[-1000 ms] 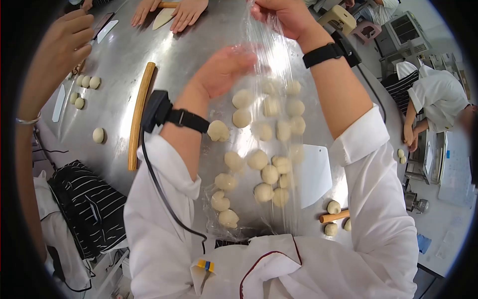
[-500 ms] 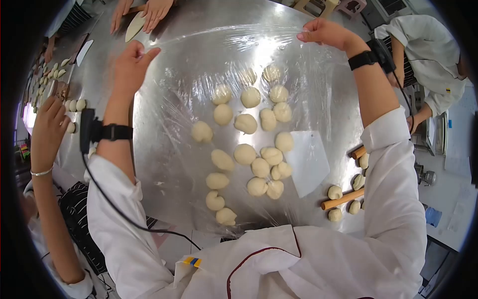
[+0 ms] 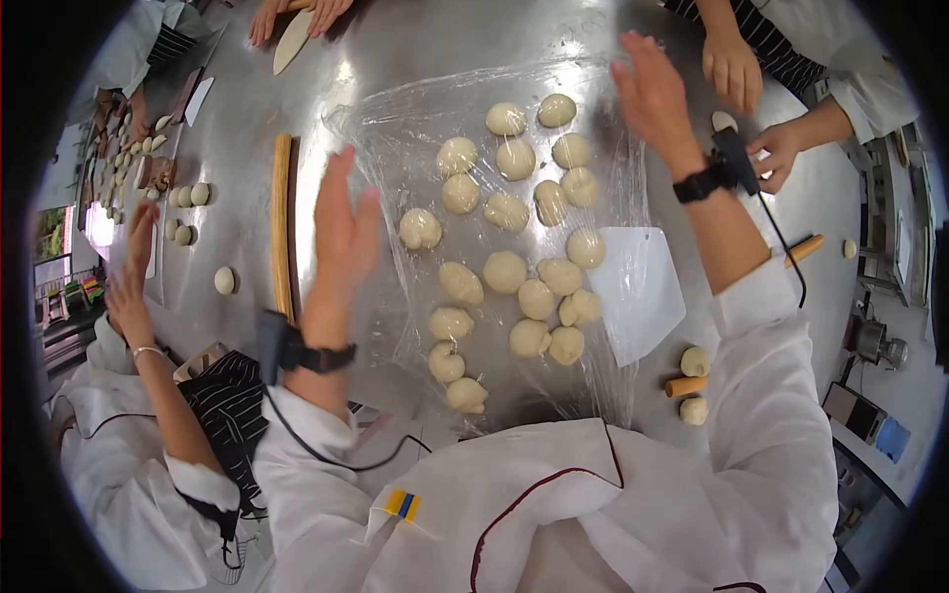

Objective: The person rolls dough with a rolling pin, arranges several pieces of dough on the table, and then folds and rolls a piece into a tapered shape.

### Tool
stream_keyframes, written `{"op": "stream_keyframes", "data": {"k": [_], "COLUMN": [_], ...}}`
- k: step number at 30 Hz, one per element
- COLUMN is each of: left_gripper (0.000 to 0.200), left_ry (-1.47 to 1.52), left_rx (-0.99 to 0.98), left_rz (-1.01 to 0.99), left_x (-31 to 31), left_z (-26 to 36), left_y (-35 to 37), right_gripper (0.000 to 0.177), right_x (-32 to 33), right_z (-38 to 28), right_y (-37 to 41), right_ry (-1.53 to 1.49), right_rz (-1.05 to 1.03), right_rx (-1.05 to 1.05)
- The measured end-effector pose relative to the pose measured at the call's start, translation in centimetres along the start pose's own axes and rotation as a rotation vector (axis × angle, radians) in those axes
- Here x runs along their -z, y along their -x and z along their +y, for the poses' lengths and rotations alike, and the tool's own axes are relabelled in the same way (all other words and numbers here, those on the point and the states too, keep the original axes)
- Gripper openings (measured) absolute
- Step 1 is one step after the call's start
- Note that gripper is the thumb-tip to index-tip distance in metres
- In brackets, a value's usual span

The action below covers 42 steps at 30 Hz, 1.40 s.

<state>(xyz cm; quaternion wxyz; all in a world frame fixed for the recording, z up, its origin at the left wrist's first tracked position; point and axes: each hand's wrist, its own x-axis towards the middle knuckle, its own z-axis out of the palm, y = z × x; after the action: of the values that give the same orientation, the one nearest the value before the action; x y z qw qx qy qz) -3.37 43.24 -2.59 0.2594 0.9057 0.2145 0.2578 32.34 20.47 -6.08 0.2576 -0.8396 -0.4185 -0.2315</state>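
Note:
A sheet of clear plastic wrap (image 3: 381,109) lies over several pale dough balls (image 3: 505,272) on the steel table. My left hand (image 3: 346,232) is at the sheet's left edge, somewhat blurred, with fingers stretched out and nothing in them. At the upper right edge of the sheet is my right hand (image 3: 654,94), open, its fingers extended and holding nothing. A white dough scraper (image 3: 641,292) rests flat to the right of the dough balls, partly under the wrap.
Left of my left hand lies a long wooden rolling pin (image 3: 283,222). Another rolling pin (image 3: 687,385) shows by my right sleeve between dough pieces. Co-workers stand around the table: one hand (image 3: 732,69) at upper right, one pair (image 3: 133,267) at left, others rolling dough (image 3: 292,42) at the top.
Both hands have let go of the plastic wrap's far edge, and the sheet has settled over the dough balls. My left hand has moved right and nearer; my fingers have spread from a pinch.

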Motion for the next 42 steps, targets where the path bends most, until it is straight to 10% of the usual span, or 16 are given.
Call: {"op": "stream_keyframes", "data": {"k": [6, 10, 13, 17, 22, 26, 30, 35, 38, 42], "left_gripper": [0.053, 0.049, 0.050, 0.049, 0.027, 0.026, 0.032, 0.028, 0.033, 0.045], "left_ry": [-0.738, -0.227, -0.703, -0.243, 0.222, 0.323, -0.188, -0.227, -0.138, 0.003], "left_rx": [0.165, 0.027, 0.105, 0.016, 0.143, -0.569, -0.380, -0.203, 0.046, 0.052], "left_rz": [-0.293, -0.075, -0.555, 0.056, -0.391, -0.602, -0.867, -0.795, -0.786, -0.286], "left_x": [-0.4, 2.3, 1.6, 3.1, 1.8, -8.0, -14.8, -15.5, -13.8, -16.0], "left_z": [1.8, 4.5, 2.6, -0.8, 11.6, 27.8, 33.4, 32.8, 36.1, 40.2], "left_y": [9.2, 16.3, 20.8, 20.4, 17.2, 15.0, 18.0, 19.7, 19.4, 18.6], "right_gripper": [0.050, 0.048, 0.049, 0.039, 0.019, 0.031, 0.027, 0.017, 0.016, 0.039], "right_x": [0.2, 8.8, 8.5, 17.0, 28.1, 35.7, 37.4, 34.2, 37.7, 48.8], "right_z": [-2.8, -8.7, -9.2, -13.4, -11.6, -0.8, 6.4, 12.6, 15.0, 25.5], "right_y": [6.2, 11.7, 19.8, 18.4, 31.5, 38.4, 36.7, 33.5, 32.1, 38.2], "right_ry": [0.224, 0.023, 0.186, -0.116, -0.172, 0.027, 0.046, -0.018, -0.225, -0.343], "right_rz": [-0.369, -0.126, -0.371, 0.031, 0.057, 0.249, 0.120, -0.534, -0.538, -0.432], "right_rx": [-0.072, -0.080, -0.118, -0.285, -0.533, -1.117, -0.628, 0.095, 0.178, -0.315]}}
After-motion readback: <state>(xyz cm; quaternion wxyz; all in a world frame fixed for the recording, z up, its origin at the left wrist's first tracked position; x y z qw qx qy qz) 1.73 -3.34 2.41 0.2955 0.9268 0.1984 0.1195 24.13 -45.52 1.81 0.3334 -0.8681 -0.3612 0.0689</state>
